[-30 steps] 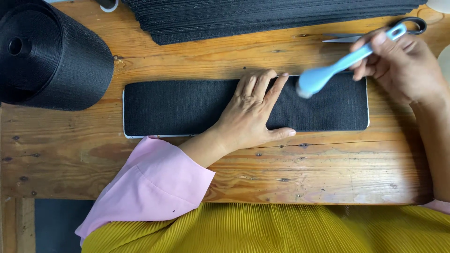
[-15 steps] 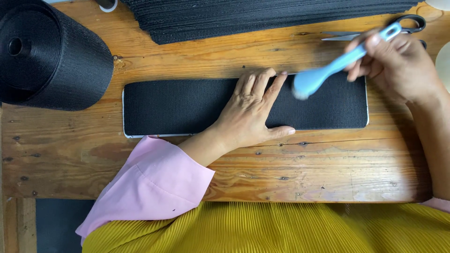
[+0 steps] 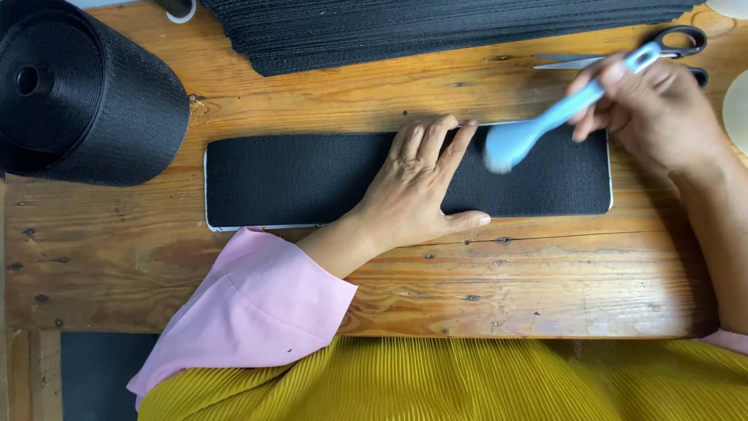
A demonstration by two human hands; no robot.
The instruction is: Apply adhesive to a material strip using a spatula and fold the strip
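Fingers of my left hand (image 3: 417, 187) lie spread flat on the black strip (image 3: 312, 178); my right hand (image 3: 654, 109), at 2 o'clock, grips the blue tool (image 3: 545, 125). I'd press firmly, stroking evenly

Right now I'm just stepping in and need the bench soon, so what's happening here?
A person presses the left hand flat on a black fabric strip lying on the wooden table. The right hand holds a light blue tool, its blurred end over the strip. Scissors lie behind it, a black fabric roll at left.
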